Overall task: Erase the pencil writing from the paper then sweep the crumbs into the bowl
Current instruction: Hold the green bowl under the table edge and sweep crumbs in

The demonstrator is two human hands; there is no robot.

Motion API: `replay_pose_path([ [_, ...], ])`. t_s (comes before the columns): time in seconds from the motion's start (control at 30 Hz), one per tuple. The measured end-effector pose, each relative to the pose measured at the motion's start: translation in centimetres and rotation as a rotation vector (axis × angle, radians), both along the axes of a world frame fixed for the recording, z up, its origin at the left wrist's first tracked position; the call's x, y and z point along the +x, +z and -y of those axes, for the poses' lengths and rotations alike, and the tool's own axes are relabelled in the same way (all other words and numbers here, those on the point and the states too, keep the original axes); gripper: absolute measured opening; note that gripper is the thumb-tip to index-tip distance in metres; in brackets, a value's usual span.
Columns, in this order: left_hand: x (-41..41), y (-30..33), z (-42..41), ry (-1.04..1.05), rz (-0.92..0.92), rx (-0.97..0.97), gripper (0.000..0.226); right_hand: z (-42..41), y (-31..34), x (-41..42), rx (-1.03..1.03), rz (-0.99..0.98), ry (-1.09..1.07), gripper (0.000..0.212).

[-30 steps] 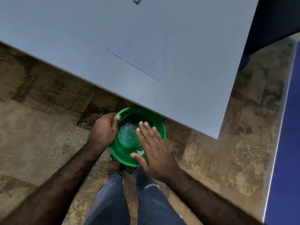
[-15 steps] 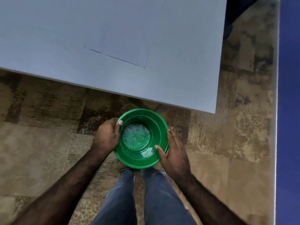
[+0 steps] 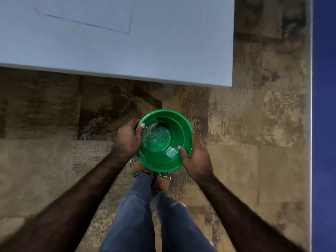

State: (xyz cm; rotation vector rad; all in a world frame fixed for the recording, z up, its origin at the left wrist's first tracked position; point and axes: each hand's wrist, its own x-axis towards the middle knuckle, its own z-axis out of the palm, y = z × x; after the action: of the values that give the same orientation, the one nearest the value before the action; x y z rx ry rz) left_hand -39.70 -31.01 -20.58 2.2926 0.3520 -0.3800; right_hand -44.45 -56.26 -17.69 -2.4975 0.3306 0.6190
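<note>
Mottled brown floor (image 3: 54, 170) fills the near view, with the pale table (image 3: 163, 57) across the far side and the paper (image 3: 87, 10) lying flat at its far left. Out in front of the table's near edge, the green bowl (image 3: 169, 159) is held above the person's sandalled feet. The left hand (image 3: 127, 139) grips its left rim with thumb hooked inside, the right hand (image 3: 198, 160) clasps the near-right rim, and pale crumbs (image 3: 156, 136) speckle the bottom.
</note>
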Motion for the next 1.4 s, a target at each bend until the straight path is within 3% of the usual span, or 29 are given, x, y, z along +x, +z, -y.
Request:
replay_pose_path([
  [0.23,-1.6,-5.9,4.3,-0.122,0.024,0.016,0.026,3.7,-6.7,-2.5,0.009,-0.042,-0.043,0.076],
  [0.57,-2.2,-16.0,8.5,-0.167,-0.066,0.084,0.049,6.3,-17.6,-2.5,-0.008,-0.092,-0.051,0.089],
  [0.97,-0.4,-27.4,9.6,-0.217,-0.233,0.089,0.057,7.0,-29.4,0.1,0.000,-0.050,0.018,0.091],
  [1.23,-0.3,-32.6,9.7,-0.217,-0.324,0.112,0.066,6.6,-34.1,1.0,-0.006,-0.078,-0.006,0.101],
  [1.4,-0.5,-34.3,9.7,-0.222,-0.246,0.086,0.066,6.9,-35.4,1.3,0.008,-0.074,-0.025,0.104],
])
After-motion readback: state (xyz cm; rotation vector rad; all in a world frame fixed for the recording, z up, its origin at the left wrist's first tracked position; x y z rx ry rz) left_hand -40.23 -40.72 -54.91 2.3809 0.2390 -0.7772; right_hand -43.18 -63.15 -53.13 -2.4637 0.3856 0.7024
